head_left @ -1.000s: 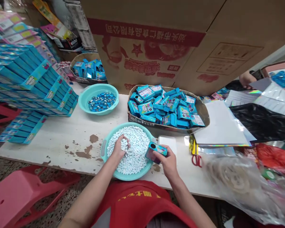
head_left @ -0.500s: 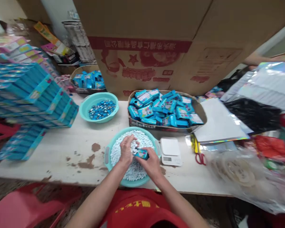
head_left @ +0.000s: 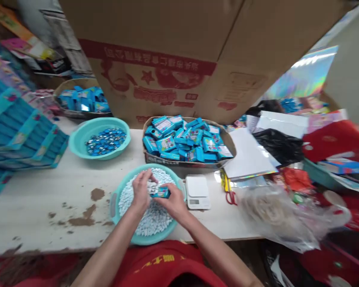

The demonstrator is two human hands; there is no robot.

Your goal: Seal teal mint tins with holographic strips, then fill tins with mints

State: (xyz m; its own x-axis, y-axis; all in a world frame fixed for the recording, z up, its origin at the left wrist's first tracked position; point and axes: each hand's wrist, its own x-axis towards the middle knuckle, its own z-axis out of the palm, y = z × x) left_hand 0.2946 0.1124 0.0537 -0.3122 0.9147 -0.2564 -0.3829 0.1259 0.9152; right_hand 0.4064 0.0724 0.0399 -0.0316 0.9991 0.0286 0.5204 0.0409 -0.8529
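My right hand (head_left: 175, 201) holds a little blue box (head_left: 163, 192) over the green tub (head_left: 148, 239), near the front edge of the bench (head_left: 221, 227). Its long side seems to run sideways, left end just beside my left hand (head_left: 141, 193), curled around white bits (head_left: 152, 187).

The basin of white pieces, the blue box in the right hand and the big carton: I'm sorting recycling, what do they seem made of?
Basin: likely plastic, smooth, seemingly semi-matt; even turquoise colour and rounded rim suggest it.
Blue box: probably printed card, by its flat printed side; blur leaves its finish open.
Big carton: apparently cardboard, matt brown, with red print and a dark seam.
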